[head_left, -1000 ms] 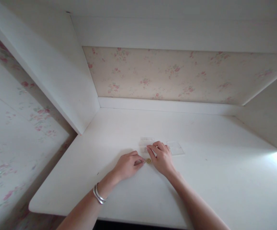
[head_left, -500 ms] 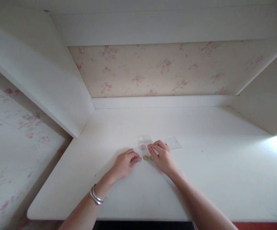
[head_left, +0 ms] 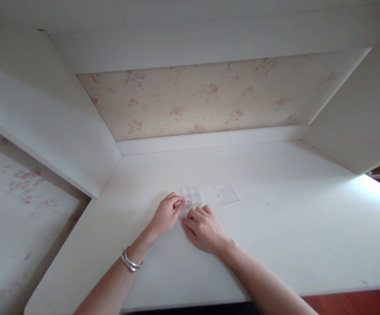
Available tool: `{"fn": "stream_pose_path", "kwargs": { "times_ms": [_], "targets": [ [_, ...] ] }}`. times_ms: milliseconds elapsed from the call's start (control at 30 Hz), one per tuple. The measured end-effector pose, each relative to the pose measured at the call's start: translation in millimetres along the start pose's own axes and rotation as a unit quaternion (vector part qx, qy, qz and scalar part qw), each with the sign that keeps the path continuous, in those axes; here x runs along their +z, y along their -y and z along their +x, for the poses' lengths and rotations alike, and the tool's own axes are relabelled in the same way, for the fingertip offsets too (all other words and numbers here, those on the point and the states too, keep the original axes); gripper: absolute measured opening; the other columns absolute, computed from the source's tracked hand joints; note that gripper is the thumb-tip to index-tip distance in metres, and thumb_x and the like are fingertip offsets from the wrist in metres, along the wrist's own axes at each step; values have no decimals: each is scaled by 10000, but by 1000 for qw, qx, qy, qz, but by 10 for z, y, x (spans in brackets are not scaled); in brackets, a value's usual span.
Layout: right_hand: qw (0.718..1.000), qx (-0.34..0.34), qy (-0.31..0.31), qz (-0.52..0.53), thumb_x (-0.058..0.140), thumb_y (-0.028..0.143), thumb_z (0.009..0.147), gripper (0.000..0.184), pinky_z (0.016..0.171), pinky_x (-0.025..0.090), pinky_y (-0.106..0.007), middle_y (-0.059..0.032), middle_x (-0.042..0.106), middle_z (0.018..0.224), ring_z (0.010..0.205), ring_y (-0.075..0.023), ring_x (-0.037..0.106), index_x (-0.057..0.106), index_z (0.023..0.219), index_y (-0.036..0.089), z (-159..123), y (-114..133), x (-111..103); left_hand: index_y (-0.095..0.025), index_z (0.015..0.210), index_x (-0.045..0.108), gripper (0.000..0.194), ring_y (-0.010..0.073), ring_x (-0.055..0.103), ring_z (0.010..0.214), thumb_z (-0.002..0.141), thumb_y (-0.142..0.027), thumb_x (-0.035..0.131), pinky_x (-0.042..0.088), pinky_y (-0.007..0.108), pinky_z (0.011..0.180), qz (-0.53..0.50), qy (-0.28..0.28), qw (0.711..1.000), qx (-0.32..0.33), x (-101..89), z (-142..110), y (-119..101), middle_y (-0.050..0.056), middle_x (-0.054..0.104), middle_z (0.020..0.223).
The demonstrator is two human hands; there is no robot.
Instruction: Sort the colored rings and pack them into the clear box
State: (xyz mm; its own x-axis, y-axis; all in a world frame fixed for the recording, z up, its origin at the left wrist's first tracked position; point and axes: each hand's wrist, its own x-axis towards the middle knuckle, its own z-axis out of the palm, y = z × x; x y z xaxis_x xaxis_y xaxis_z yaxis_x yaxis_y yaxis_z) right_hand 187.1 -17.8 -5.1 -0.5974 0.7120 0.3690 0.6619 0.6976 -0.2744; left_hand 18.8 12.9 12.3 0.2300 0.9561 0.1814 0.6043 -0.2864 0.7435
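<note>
A clear plastic box [head_left: 193, 190] sits on the white desk, its inside apparently divided into compartments. My left hand [head_left: 166, 214] is closed in a pinch at the box's front left corner; what is between its fingertips is too small to make out. My right hand [head_left: 206, 228] rests just in front of the box, fingers curled and tips down at the desk. Whatever they hold is hidden. To the right of the box lies a flat clear plastic lid [head_left: 228, 195], apart from both hands.
The white desk [head_left: 295, 210] runs back to a low ledge [head_left: 216, 139] and a floral wallpapered wall [head_left: 193, 105]. White side panels [head_left: 52, 105] stand left and right, with an overhead panel above. A silver bangle [head_left: 131, 261] circles my left wrist.
My left hand has moved from the desk up to the box's front corner. My right hand has come down and left, over where small round pieces lay. The camera view has tilted and shifted.
</note>
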Motion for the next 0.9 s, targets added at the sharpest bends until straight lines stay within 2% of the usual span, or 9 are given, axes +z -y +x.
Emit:
{"fn": "stream_pose_path", "kwargs": {
  "times_ms": [200, 400, 600, 700, 900],
  "targets": [
    [999, 13, 24, -18, 469, 249, 901, 194, 726, 276, -325, -45, 586, 806, 801, -169, 481, 646, 832, 210, 4, 43, 23, -180, 864, 653, 272, 148, 507, 696, 881, -367, 456, 411, 258, 674, 29, -21, 999, 3, 123, 92, 45, 40, 584, 816],
    [998, 17, 49, -37, 451, 186, 899, 205, 703, 277, -343, -61, 587, 819, 798, -188, 488, 599, 758, 183, 31, 94, 33, -183, 869, 645, 262, 127, 469, 645, 876, -378, 469, 388, 235, 626, -2, -30, 999, -21, 86, -89, 74, 13, 555, 762],
    [998, -5, 49, -23, 449, 193, 911, 167, 703, 279, -334, -40, 588, 828, 792, -180, 488, 599, 837, 199, -5, 68, 33, -167, 869, 641, 297, 115, 420, 593, 851, -426, 498, 345, 221, 564, -51, -23, 996, -66, 85, -224, 149, -16, 491, 662],
    [999, 8, 26, 20, 442, 211, 921, 165, 722, 291, -319, -32, 586, 852, 796, -168, 488, 604, 886, 214, -12, 13, -19, -166, 865, 642, 311, 111, 401, 583, 845, -442, 499, 326, 215, 546, -77, -24, 994, -71, 107, -238, 168, -31, 448, 627],
    [990, 98, -85, 55, 444, 241, 927, 178, 752, 309, -314, -44, 585, 883, 825, -171, 498, 619, 930, 211, 112, -149, -54, -165, 873, 641, 286, 103, 391, 568, 851, -407, 491, 313, 213, 535, -93, -26, 992, -79, 104, -236, 153, -43, 433, 614]
  ]
}}
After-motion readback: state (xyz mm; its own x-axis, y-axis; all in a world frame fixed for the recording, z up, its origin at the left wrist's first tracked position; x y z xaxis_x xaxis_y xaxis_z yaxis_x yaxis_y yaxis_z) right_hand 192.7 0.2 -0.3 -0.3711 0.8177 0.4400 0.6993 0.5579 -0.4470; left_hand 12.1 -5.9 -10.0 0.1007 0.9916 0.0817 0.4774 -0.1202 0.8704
